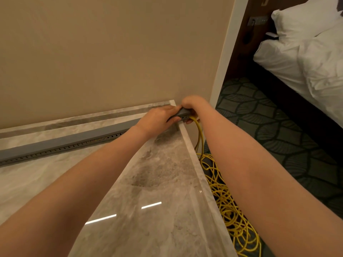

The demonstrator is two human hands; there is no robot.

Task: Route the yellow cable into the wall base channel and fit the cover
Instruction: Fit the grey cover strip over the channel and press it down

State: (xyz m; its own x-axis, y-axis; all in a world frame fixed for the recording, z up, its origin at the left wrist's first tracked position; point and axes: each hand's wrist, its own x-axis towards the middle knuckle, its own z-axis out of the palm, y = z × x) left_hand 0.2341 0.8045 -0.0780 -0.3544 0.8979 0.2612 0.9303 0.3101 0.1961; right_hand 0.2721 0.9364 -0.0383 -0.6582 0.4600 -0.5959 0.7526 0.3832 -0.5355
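Observation:
A long grey channel (pixel 61 143) with a row of slots along its lower edge lies on the marble floor along the foot of the beige wall. Its right end (pixel 182 114) reaches the corner of the marble. My left hand (pixel 157 118) grips that end from the left, fingers curled over it. My right hand (pixel 191 106) holds the same end from the right and from behind. The yellow cable (pixel 199 134) comes out at the channel's end by my right fingers and drops to a tangled heap (pixel 230 204) on the carpet. How the cable sits inside the channel is hidden.
The glossy marble floor (pixel 157 191) ends in a raised edge strip (pixel 202 180) on the right. Beyond it lies dark patterned carpet (pixel 278 127). A bed with white bedding (pixel 306 58) stands at the far right. The white wall corner post (pixel 226 52) rises behind my right hand.

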